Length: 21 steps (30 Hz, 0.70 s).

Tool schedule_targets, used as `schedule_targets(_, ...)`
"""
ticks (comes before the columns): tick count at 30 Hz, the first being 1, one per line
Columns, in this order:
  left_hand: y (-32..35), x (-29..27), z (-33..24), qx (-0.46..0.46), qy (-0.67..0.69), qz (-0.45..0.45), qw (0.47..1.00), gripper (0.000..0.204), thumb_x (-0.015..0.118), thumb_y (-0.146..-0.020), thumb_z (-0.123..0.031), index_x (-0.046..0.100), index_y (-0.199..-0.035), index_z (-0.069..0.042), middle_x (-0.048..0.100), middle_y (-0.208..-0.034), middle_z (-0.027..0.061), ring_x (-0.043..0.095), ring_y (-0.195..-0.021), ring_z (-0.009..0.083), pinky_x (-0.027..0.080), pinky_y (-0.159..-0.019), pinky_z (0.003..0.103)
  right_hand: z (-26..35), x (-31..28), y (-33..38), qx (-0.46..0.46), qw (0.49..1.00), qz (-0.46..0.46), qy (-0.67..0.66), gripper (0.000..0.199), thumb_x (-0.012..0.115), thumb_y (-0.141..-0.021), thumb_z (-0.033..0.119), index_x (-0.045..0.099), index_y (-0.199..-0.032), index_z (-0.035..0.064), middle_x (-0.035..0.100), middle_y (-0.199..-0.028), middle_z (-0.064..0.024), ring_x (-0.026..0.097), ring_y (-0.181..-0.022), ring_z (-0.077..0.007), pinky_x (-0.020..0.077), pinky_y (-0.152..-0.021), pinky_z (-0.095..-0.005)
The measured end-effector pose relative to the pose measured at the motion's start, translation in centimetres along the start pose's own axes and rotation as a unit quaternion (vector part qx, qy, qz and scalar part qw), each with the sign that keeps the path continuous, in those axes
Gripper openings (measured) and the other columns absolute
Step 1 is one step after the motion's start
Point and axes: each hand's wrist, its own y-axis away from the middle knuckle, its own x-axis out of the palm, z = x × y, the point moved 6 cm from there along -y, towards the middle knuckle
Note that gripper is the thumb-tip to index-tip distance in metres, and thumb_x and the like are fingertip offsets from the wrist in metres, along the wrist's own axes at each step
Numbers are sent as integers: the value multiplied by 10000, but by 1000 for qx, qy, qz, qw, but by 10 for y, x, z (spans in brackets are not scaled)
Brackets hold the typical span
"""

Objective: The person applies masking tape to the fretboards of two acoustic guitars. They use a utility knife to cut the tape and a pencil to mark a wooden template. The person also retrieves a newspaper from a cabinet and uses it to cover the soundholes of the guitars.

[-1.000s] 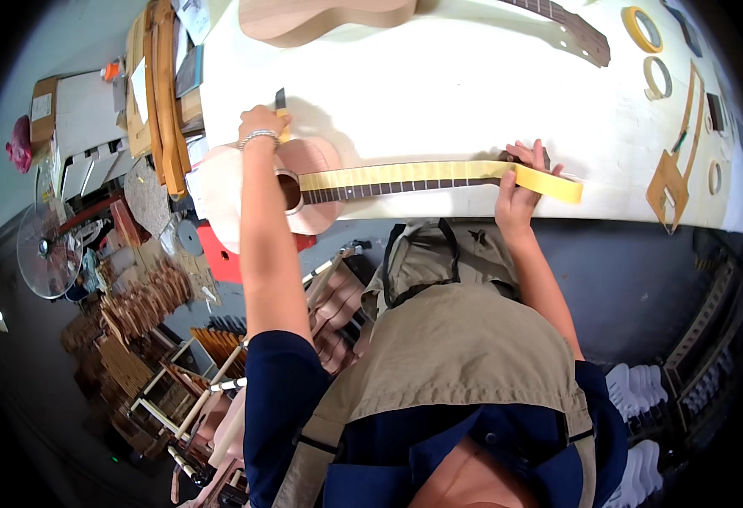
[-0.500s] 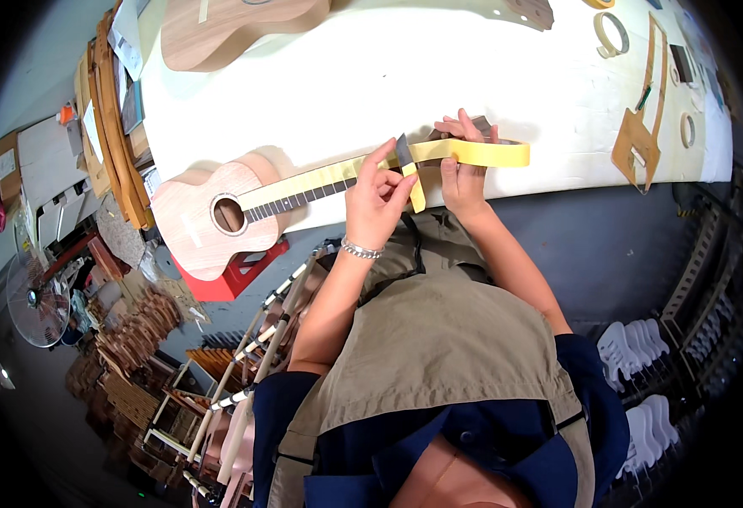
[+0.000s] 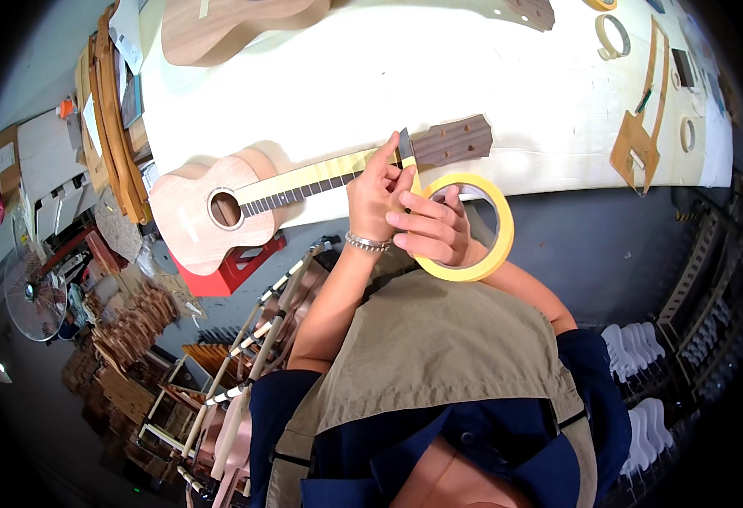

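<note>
A pale, unfinished ukulele (image 3: pixel 194 218) lies toward the left, its neck pointing right to a dark brown headstock (image 3: pixel 458 141). Yellow masking tape (image 3: pixel 291 177) covers the neck beside the dark fretboard (image 3: pixel 304 196). My left hand (image 3: pixel 375 201), wearing a chain bracelet, is over the neck's headstock end. Its forefinger reaches up along a dark, flat, pointed blade (image 3: pixel 405 146), and the other fingers curl at the blade's lower end. Close against it, my right hand (image 3: pixel 432 229) grips a roll of yellow masking tape (image 3: pixel 504 230). From the roll, tape runs up to the neck beside the blade.
Another wooden instrument body (image 3: pixel 244 32) lies on the white-covered table (image 3: pixel 541 102). Rolls of tape (image 3: pixel 615 35) and a wooden template (image 3: pixel 636 148) are at the right. A red stool (image 3: pixel 234 269) stands below the ukulele; racks of instrument parts (image 3: pixel 244 364) stand at lower left.
My right hand has come down and left from the headstock to my left hand, turning the tape roll face-on and uncovering the headstock. My left hand stays almost in place.
</note>
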Motion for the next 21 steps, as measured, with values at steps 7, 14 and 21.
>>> schedule_targets(7,21,-24,-3,322,-236,-9,917,320,765,-678,-82,635,-965,-26,649,-835,77,639,-752,179,529,-655,273,-51,-11,0,369,895,-123,-220,285,520,-837,-83,488,-1092,39,598,-1154,-101,461,-1238,-299,141,-1115,-457)
schedule_targets(14,24,-5,2,-140,371,-14,918,140,719,-774,-43,590,-827,-26,628,-842,30,569,-735,80,497,-640,219,-37,1,1,467,745,-167,-446,353,522,-836,-68,457,-1171,22,568,-1189,-134,435,-1254,-293,220,-1105,-436)
schedule_targets(21,57,-166,39,-56,149,-233,959,100,719,-749,-1,628,-745,-43,626,-727,24,575,-664,85,473,-637,206,-94,-92,19,375,310,-463,-740,476,558,-839,4,436,-1299,6,492,-1322,-124,390,-1292,-249,81,-1145,-442)
